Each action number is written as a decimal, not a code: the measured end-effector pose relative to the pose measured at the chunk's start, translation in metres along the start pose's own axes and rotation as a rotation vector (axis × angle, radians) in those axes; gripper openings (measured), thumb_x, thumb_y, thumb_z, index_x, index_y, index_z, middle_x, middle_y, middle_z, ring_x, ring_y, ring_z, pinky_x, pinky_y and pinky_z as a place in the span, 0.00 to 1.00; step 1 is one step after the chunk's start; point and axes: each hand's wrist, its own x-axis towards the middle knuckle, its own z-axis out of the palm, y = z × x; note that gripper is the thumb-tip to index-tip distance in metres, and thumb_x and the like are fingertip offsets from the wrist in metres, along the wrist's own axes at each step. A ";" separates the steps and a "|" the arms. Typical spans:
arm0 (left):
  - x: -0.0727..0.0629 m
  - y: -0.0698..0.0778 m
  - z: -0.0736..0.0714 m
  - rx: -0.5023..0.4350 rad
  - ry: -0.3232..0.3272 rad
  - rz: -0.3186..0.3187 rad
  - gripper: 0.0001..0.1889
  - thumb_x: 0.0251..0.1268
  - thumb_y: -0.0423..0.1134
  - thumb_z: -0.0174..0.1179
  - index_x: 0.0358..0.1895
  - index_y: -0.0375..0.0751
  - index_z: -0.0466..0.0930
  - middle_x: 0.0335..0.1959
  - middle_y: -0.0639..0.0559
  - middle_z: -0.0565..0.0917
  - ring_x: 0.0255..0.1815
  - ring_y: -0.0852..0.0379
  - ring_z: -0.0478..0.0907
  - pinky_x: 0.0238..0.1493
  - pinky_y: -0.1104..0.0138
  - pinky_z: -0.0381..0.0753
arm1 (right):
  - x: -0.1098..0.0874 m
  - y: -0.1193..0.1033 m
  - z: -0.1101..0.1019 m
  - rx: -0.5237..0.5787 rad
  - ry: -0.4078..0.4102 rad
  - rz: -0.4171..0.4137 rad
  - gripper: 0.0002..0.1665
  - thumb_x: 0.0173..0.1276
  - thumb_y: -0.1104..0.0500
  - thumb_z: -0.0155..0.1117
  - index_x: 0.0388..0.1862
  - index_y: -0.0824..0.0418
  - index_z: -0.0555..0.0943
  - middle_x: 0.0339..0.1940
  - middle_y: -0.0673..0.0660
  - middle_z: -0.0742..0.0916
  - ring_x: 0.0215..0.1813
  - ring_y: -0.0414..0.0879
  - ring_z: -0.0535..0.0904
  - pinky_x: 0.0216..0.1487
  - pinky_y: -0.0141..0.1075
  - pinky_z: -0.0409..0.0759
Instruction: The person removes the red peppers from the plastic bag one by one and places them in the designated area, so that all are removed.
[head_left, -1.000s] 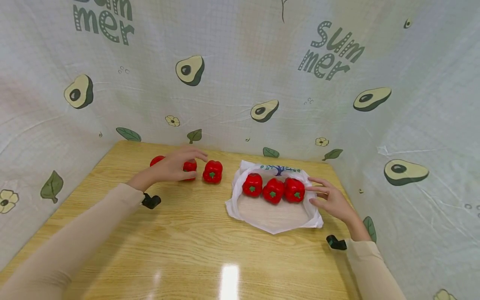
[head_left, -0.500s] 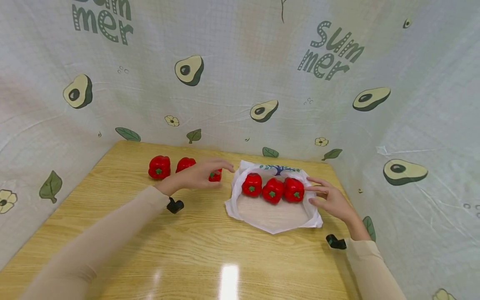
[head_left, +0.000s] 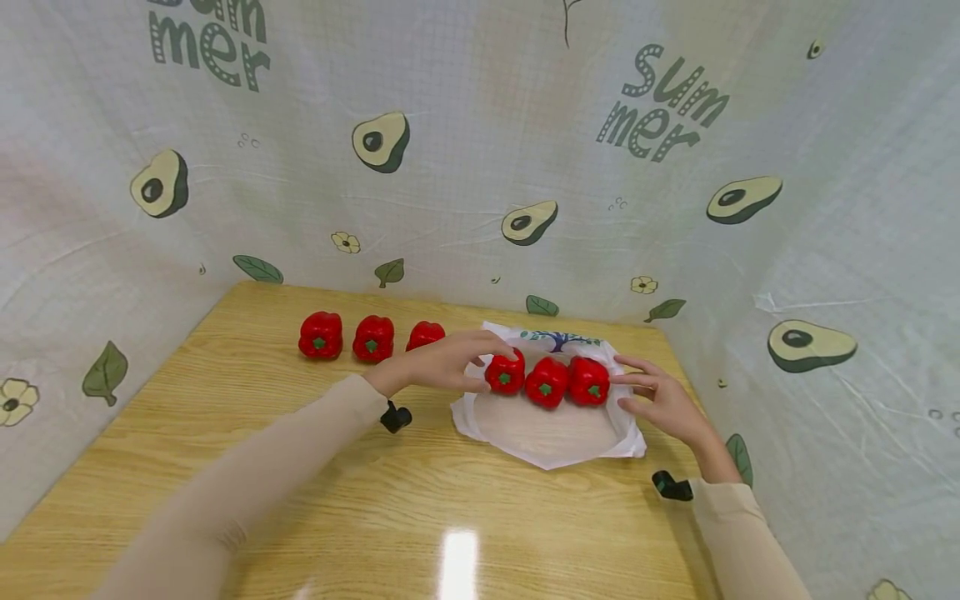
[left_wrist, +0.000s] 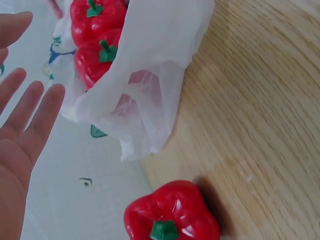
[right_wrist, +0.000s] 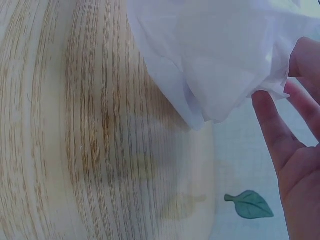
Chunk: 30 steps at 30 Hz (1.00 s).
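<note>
A white plastic bag (head_left: 555,457) with a blue tree print lies spread on the table, its mouth facing me. Inside, along the back, sit three red bell peppers (head_left: 547,382) with green stems. My left hand (head_left: 448,360) is over the bag's left rim beside the leftmost pepper; the left wrist view shows its fingers (left_wrist: 42,117) spread and holding nothing. At the right side, my right hand (head_left: 667,404) holds the bag's rim between thumb and fingers (right_wrist: 275,132). Another bell pepper (head_left: 425,333) is partly hidden behind my left hand.
Two more bell peppers, one on the far left (head_left: 321,336) and one beside it (head_left: 373,339), stand on the wooden table (head_left: 360,508). A printed cloth (head_left: 450,192) rises behind the table and along both sides.
My left hand has moved right, past the peppers on the table, to the bag's left rim. It carries nothing. My right hand has stayed at the bag's right rim.
</note>
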 end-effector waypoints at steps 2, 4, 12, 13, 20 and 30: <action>0.005 -0.001 0.002 0.012 -0.006 -0.008 0.29 0.70 0.31 0.68 0.74 0.42 0.74 0.72 0.51 0.76 0.71 0.44 0.74 0.63 0.52 0.85 | 0.000 0.000 0.000 0.000 -0.003 0.005 0.20 0.70 0.68 0.73 0.61 0.65 0.87 0.80 0.65 0.72 0.77 0.68 0.66 0.67 0.64 0.74; 0.009 -0.003 0.004 0.025 -0.006 -0.027 0.30 0.70 0.32 0.69 0.74 0.42 0.74 0.72 0.50 0.76 0.71 0.46 0.75 0.63 0.53 0.85 | 0.001 -0.001 0.000 -0.002 -0.006 0.008 0.20 0.71 0.67 0.73 0.61 0.64 0.87 0.80 0.65 0.71 0.77 0.68 0.66 0.67 0.64 0.74; 0.025 -0.015 0.011 0.104 0.018 -0.073 0.29 0.69 0.32 0.71 0.72 0.44 0.76 0.70 0.51 0.79 0.66 0.49 0.77 0.62 0.56 0.84 | 0.001 0.000 0.002 0.000 0.003 -0.010 0.20 0.70 0.68 0.74 0.60 0.65 0.88 0.79 0.65 0.72 0.73 0.69 0.74 0.66 0.63 0.76; 0.027 -0.015 0.012 0.109 0.018 -0.074 0.29 0.69 0.32 0.71 0.72 0.44 0.76 0.69 0.50 0.80 0.66 0.50 0.77 0.63 0.56 0.84 | 0.001 0.000 0.002 0.001 0.001 -0.010 0.20 0.70 0.68 0.73 0.60 0.65 0.87 0.80 0.65 0.72 0.72 0.69 0.74 0.66 0.63 0.76; 0.034 -0.016 0.017 0.101 0.008 -0.057 0.33 0.69 0.29 0.69 0.76 0.47 0.74 0.72 0.47 0.79 0.71 0.49 0.74 0.72 0.55 0.75 | 0.001 -0.002 0.003 0.003 -0.005 -0.001 0.20 0.71 0.67 0.73 0.61 0.64 0.87 0.80 0.65 0.72 0.77 0.71 0.67 0.67 0.64 0.75; 0.036 -0.024 0.022 0.137 -0.021 -0.151 0.33 0.70 0.34 0.70 0.77 0.45 0.73 0.73 0.51 0.78 0.74 0.49 0.72 0.75 0.53 0.72 | 0.003 -0.003 0.004 -0.008 -0.009 0.018 0.20 0.71 0.67 0.73 0.61 0.64 0.87 0.80 0.64 0.72 0.78 0.69 0.67 0.66 0.62 0.76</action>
